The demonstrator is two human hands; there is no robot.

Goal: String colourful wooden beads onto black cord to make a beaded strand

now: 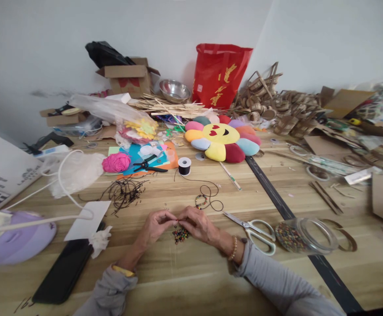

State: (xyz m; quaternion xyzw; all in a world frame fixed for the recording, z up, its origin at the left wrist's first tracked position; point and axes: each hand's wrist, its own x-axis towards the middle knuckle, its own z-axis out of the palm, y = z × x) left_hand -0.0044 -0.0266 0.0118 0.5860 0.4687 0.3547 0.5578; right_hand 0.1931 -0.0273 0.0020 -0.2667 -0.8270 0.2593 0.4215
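My left hand (pixel 156 227) and my right hand (pixel 198 224) meet fingertip to fingertip above a small pile of multicoloured beads (pixel 180 236). Both are pinched closed; a tiny reddish thing shows between the fingertips, too small to name. Just beyond my right hand lies a beaded loop (pixel 201 201) with black cord (pixel 218 190) curling beside it. The cord runs near a white spool of black cord (pixel 184 166). White-handled scissors (pixel 257 230) rest to the right of my right hand, close to a clear jar of beads (pixel 293 236) lying on its side.
Black cord scraps (pixel 123 193), pink yarn (pixel 116 162) and black pliers (pixel 148 166) lie left. A black phone (pixel 62 272) is at front left. A flower cushion (pixel 222 138) and red bag (pixel 220 74) stand behind. A dark strip (pixel 270 188) crosses the table at right.
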